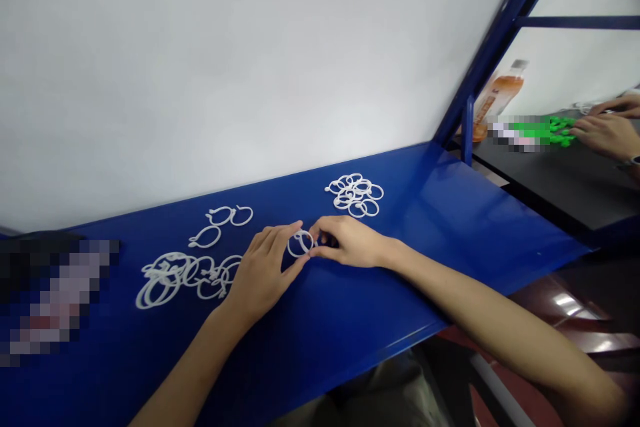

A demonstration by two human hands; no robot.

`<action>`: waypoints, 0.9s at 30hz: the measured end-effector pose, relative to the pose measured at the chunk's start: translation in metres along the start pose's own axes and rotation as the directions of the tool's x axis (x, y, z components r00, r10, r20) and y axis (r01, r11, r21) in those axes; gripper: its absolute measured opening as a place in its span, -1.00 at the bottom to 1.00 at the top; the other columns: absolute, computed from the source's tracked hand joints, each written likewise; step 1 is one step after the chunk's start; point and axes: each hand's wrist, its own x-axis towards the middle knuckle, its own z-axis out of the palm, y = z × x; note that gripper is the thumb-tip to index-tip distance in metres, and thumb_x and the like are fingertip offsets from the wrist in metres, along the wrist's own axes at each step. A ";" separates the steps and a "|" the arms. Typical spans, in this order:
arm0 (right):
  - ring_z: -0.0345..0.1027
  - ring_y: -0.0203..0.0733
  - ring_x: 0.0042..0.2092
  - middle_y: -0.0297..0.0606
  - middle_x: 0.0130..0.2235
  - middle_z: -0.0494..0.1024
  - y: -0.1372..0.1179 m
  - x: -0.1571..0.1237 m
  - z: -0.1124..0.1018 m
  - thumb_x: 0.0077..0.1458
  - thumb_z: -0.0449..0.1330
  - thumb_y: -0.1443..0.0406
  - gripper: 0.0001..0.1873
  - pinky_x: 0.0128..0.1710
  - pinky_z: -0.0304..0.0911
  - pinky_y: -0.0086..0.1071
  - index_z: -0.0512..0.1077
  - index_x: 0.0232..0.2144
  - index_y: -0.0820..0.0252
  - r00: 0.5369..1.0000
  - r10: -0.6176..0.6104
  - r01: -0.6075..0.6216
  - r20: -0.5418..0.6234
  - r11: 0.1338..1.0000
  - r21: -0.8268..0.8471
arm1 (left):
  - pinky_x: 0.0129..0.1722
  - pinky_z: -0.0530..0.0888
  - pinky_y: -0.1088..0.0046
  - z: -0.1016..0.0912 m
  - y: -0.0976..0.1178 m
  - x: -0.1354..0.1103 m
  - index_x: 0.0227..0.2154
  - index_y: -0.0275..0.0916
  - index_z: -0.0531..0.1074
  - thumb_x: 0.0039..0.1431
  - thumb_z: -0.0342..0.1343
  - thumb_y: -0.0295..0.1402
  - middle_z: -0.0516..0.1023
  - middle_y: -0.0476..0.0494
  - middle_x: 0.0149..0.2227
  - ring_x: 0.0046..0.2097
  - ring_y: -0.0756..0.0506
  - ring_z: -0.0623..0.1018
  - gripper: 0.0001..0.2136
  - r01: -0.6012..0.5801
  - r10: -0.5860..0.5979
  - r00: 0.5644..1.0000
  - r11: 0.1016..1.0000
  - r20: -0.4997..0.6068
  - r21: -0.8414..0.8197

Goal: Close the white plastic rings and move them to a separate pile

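Note:
Between my two hands is a white plastic ring (289, 250), with a small strip crossing its upper part. My left hand (263, 270) grips its left side, thumb below and fingers above. The thumb and fingers of my right hand (345, 239) pinch its right side. Partly behind my left hand lies a heap of open white rings (165, 283) with small tabs at their ends. Above that heap, a few separate white rings (206, 237) rest on the blue table. Beyond my right hand is a pile of white rings (354, 193) that look closed.
The blue table (410, 280) meets a pale wall (250, 67). A dark item with a blurred patch (65, 293) lies at left. Past a blue metal post (467, 130) are a drink bottle (500, 97), green pieces (560, 132) and another person's hands (607, 133).

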 end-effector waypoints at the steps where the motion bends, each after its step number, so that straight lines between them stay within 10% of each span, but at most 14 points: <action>1: 0.42 -0.25 -0.26 -0.23 -0.25 0.56 0.000 0.000 0.002 0.21 0.28 0.24 -0.81 -0.23 0.32 -0.38 0.46 -0.18 0.24 1.000 0.014 -0.014 0.009 0.999 0.045 | 0.05 0.46 0.13 0.001 0.000 0.000 0.15 -0.16 0.31 0.26 0.16 -0.20 0.57 -0.21 0.03 0.05 -0.23 0.54 -0.57 0.005 -0.005 1.000 1.000 0.008 0.006; 19: 0.44 -0.24 -0.27 -0.22 -0.25 0.55 0.005 0.001 0.004 0.29 0.09 0.37 -0.82 -0.23 0.31 -0.38 0.39 -0.08 0.26 0.994 0.030 -0.031 -0.108 0.999 -0.009 | 0.08 0.30 0.09 0.001 -0.010 0.000 0.24 -0.18 0.27 0.29 0.08 -0.24 0.52 -0.23 0.10 0.13 -0.28 0.41 -0.53 0.061 -0.070 0.995 0.990 0.073 0.127; 27: 0.44 -0.28 -0.31 -0.29 -0.32 0.57 0.006 0.000 0.006 0.29 0.09 0.41 -0.79 -0.24 0.31 -0.41 0.44 -0.05 0.23 0.994 0.003 0.002 -0.108 0.999 0.043 | -0.05 0.30 0.23 -0.006 -0.004 0.005 -0.11 -0.14 0.49 0.35 0.06 -0.29 0.64 -0.09 -0.17 -0.12 -0.15 0.50 -0.84 -0.060 0.061 0.998 0.998 -0.029 0.019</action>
